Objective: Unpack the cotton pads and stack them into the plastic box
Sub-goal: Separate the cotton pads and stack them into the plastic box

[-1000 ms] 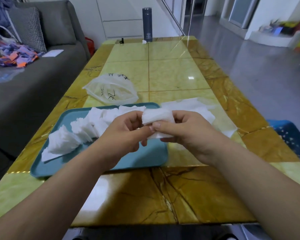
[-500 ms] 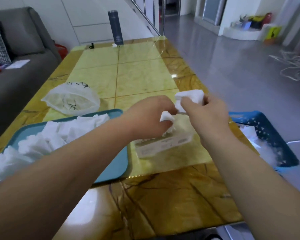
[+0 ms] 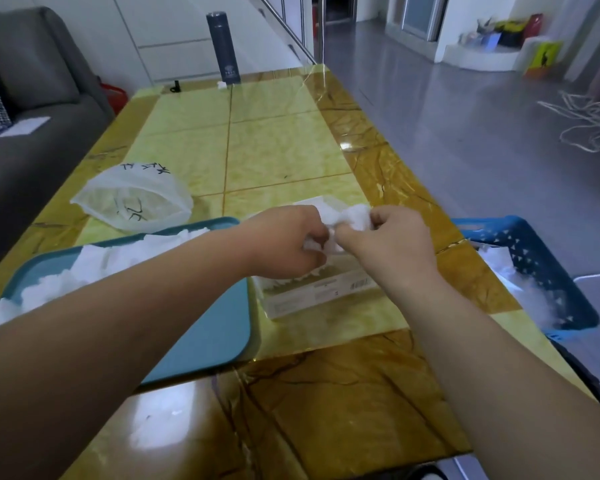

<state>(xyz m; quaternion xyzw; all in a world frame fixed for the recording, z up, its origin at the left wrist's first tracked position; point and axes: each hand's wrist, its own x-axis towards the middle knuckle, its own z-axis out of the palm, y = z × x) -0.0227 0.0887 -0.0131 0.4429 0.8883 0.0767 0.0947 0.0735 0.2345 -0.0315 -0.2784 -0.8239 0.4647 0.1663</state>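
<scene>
Both left hand (image 3: 288,242) and right hand (image 3: 392,244) have fingers pinched on the cotton pads (image 3: 350,216); I'd peel slowly over the box (image 3: 319,297).

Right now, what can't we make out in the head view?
Head view only:
- cotton pads: count hidden; left hand and right hand wrap the wad.
- plastic box: inside covered by both hands; label print too small.
- tray: pad pile cut by left edge and left forearm.
- blue basket: white contents blurred.

white cotton pads (image 3: 347,218) bunched mid-air — clear plastic box (image 3: 316,296) lying below.
</scene>
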